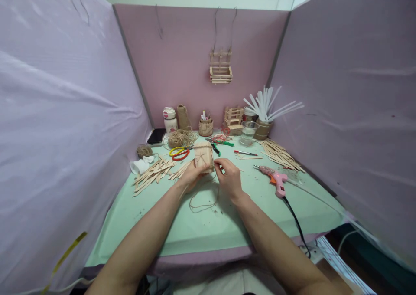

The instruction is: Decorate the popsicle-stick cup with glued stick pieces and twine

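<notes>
Head view: gripping a small stick-built box [203, 160] near mid-table, curling the left hand [192, 175] around its lower 7 o'clock side and displaying a twine bow [203, 155] on its front. Holding thumb and fingertips of the right hand [230, 177] close together at the box's 4 o'clock edge; being unable to tell a pinch on twine from a bare touch. Showing, clockwise from the box: a pen [246, 153] at 3, a pink glue gun [278, 181] between 3 and 4, loose twine [191, 206] at 6, scissors [180, 155] at 9, a white jar [170, 122] between 10 and 11, bearing markings too small for reading.
</notes>
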`<move>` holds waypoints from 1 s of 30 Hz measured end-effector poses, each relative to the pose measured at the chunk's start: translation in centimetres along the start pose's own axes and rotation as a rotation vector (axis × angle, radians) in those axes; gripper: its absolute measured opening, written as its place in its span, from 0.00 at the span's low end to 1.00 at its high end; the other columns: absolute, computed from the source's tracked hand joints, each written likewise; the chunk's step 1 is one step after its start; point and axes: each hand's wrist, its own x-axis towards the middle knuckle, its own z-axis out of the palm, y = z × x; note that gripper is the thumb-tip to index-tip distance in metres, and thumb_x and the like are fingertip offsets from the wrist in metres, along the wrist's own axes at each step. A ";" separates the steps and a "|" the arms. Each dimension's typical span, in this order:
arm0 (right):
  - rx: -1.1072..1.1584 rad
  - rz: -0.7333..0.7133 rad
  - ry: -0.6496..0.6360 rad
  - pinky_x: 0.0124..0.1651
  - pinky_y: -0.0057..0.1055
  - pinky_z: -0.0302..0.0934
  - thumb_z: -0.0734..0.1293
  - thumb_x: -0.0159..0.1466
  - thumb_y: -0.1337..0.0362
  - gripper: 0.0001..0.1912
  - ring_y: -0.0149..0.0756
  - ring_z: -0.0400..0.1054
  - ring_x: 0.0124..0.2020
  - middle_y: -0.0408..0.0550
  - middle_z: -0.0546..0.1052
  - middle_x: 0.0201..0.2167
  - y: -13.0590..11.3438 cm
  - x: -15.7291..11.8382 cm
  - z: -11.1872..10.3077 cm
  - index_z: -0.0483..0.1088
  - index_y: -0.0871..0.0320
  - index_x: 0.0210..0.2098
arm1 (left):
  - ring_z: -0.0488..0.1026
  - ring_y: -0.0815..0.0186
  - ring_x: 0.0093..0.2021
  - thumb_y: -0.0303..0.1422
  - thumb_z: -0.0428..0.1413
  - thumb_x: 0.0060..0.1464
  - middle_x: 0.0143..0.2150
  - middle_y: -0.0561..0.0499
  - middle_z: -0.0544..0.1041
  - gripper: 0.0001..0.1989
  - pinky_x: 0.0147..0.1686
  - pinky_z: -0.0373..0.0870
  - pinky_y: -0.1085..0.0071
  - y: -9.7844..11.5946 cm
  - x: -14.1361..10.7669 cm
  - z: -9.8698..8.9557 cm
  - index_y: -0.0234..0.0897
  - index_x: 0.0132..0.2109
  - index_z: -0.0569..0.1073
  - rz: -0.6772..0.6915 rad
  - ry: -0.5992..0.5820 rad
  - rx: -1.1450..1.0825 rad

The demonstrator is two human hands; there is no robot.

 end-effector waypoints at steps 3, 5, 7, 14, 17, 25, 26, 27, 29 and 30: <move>0.097 0.066 0.021 0.40 0.34 0.64 0.61 0.62 0.65 0.09 0.37 0.70 0.34 0.49 0.78 0.34 -0.3 0.0 0.1 0.73 0.55 0.36 | 0.73 0.59 0.49 0.34 0.68 0.40 0.53 0.40 0.74 0.31 0.47 0.69 0.65 -0.1 -0.1 0.1 0.36 0.53 0.70 0.020 -0.014 0.020; 0.175 0.132 0.027 0.38 0.33 0.63 0.62 0.60 0.64 0.07 0.36 0.69 0.32 0.47 0.77 0.32 -0.4 0.1 0.1 0.73 0.56 0.35 | 0.73 0.58 0.50 0.34 0.67 0.41 0.54 0.40 0.74 0.30 0.47 0.69 0.65 -0.1 0.0 0.1 0.35 0.53 0.70 0.022 -0.046 0.019; 0.253 0.190 0.025 0.37 0.32 0.62 0.63 0.59 0.63 0.07 0.35 0.68 0.31 0.46 0.77 0.31 -0.5 0.2 0.1 0.73 0.56 0.34 | 0.73 0.59 0.49 0.34 0.67 0.42 0.54 0.40 0.74 0.29 0.45 0.70 0.67 0.0 0.0 0.0 0.35 0.53 0.70 0.024 -0.072 0.024; 0.339 0.338 -0.040 0.31 0.28 0.55 0.66 0.55 0.60 0.09 0.29 0.58 0.24 0.44 0.76 0.29 -0.5 0.7 -0.2 0.74 0.57 0.31 | 0.74 0.61 0.47 0.34 0.67 0.42 0.52 0.40 0.75 0.28 0.42 0.69 0.70 0.0 0.1 -0.1 0.35 0.52 0.72 0.021 -0.055 0.018; 0.352 0.364 -0.062 0.29 0.28 0.52 0.66 0.54 0.59 0.09 0.28 0.53 0.23 0.43 0.73 0.27 -0.5 0.7 -0.2 0.74 0.58 0.31 | 0.74 0.60 0.47 0.34 0.67 0.42 0.52 0.39 0.74 0.29 0.41 0.69 0.70 -0.1 0.2 0.0 0.35 0.52 0.72 0.030 -0.048 0.017; 0.283 0.288 -0.105 0.33 0.29 0.54 0.66 0.55 0.59 0.09 0.33 0.61 0.28 0.44 0.76 0.29 -0.3 0.7 -0.4 0.75 0.57 0.32 | 0.73 0.58 0.49 0.34 0.67 0.42 0.51 0.39 0.75 0.29 0.47 0.69 0.64 -0.4 0.1 0.2 0.33 0.52 0.70 0.093 0.010 0.019; 0.275 0.276 -0.109 0.34 0.30 0.55 0.67 0.55 0.59 0.09 0.33 0.63 0.30 0.45 0.77 0.31 -0.3 0.7 -0.4 0.75 0.57 0.32 | 0.73 0.58 0.49 0.34 0.67 0.42 0.51 0.39 0.75 0.30 0.48 0.69 0.64 -0.5 0.1 0.2 0.34 0.53 0.70 0.098 0.026 0.018; 0.271 0.266 -0.111 0.35 0.30 0.55 0.67 0.55 0.59 0.09 0.34 0.64 0.31 0.45 0.77 0.32 -0.3 0.7 -0.3 0.75 0.56 0.33 | 0.73 0.58 0.50 0.35 0.68 0.41 0.51 0.40 0.75 0.31 0.48 0.69 0.64 -0.5 0.1 0.1 0.34 0.53 0.69 0.099 0.045 0.019; 0.276 0.254 -0.108 0.37 0.31 0.56 0.69 0.55 0.59 0.10 0.36 0.65 0.34 0.46 0.78 0.33 -0.2 0.7 -0.3 0.75 0.56 0.33 | 0.73 0.57 0.51 0.35 0.68 0.41 0.52 0.40 0.74 0.32 0.49 0.69 0.63 -0.6 0.1 0.1 0.36 0.54 0.68 0.091 0.087 0.029; 0.284 0.254 -0.101 0.38 0.31 0.56 0.69 0.55 0.58 0.10 0.36 0.66 0.34 0.46 0.78 0.33 -0.2 0.7 -0.2 0.75 0.57 0.33 | 0.73 0.58 0.50 0.35 0.68 0.41 0.51 0.40 0.74 0.33 0.49 0.69 0.62 -0.7 0.1 0.2 0.36 0.54 0.68 0.089 0.105 0.035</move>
